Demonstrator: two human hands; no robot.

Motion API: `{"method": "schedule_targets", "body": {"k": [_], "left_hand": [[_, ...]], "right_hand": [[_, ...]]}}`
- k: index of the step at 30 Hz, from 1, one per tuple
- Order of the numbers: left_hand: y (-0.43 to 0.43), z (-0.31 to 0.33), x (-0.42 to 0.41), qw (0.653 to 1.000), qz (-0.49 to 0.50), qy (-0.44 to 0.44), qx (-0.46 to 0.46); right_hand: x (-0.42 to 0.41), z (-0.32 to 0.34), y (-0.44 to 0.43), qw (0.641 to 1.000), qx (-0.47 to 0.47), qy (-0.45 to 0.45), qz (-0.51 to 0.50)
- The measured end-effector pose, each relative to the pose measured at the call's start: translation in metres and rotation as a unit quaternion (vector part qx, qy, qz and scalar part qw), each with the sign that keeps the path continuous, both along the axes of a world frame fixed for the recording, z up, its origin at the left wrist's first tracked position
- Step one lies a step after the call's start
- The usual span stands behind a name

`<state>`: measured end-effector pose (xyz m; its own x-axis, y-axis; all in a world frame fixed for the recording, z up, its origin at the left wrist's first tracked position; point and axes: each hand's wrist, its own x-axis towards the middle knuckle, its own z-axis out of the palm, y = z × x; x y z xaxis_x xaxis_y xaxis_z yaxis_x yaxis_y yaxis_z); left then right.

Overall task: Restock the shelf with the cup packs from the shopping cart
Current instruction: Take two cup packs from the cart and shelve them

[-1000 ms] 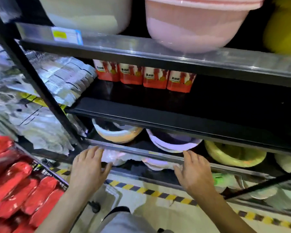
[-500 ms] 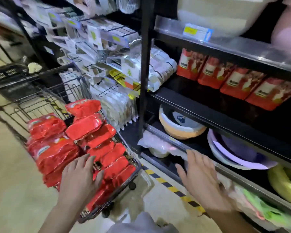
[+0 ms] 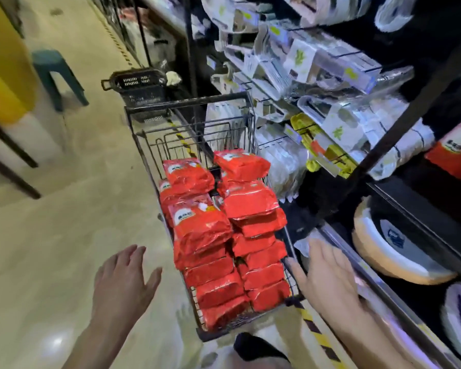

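Note:
A black wire shopping cart [image 3: 189,102] stands in the aisle, filled with several red cup packs [image 3: 200,225] stacked in two rows. My left hand [image 3: 123,280] hovers open left of the cart, fingers spread, touching nothing. My right hand [image 3: 328,278] is open at the cart's right rim, between the cart and the lower shelf edge [image 3: 383,291]. More red cup packs [image 3: 455,153] stand on the dark shelf at far right.
Hanging white and silver packets [image 3: 317,83] fill the rack beside the cart. Plastic basins [image 3: 394,251] sit on the low shelf. A black basket [image 3: 139,86] and a green stool [image 3: 56,75] stand farther down the aisle. Yellow-black tape [image 3: 317,334] marks the floor.
My view has swung left from the shelf to the cart. Both hands came away from the low shelf edge and now flank the near end of the cart.

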<state>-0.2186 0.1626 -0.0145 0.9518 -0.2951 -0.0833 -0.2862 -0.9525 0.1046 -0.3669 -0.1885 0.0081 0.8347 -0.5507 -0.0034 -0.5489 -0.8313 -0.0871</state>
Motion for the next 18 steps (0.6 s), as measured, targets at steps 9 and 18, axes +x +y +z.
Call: {"method": "schedule_targets", "body": {"k": [9,18], "left_hand": [[-0.068,0.007,0.053,0.990,0.115,0.066,-0.058],[-0.138,-0.015,0.106,0.911,0.280,0.273,-0.128]], "right_hand": [[0.129,0.020,-0.028,0.994,0.105,0.006,0.032],[0.224,0.002,-0.054,0.960,0.255,0.111,-0.025]]}}
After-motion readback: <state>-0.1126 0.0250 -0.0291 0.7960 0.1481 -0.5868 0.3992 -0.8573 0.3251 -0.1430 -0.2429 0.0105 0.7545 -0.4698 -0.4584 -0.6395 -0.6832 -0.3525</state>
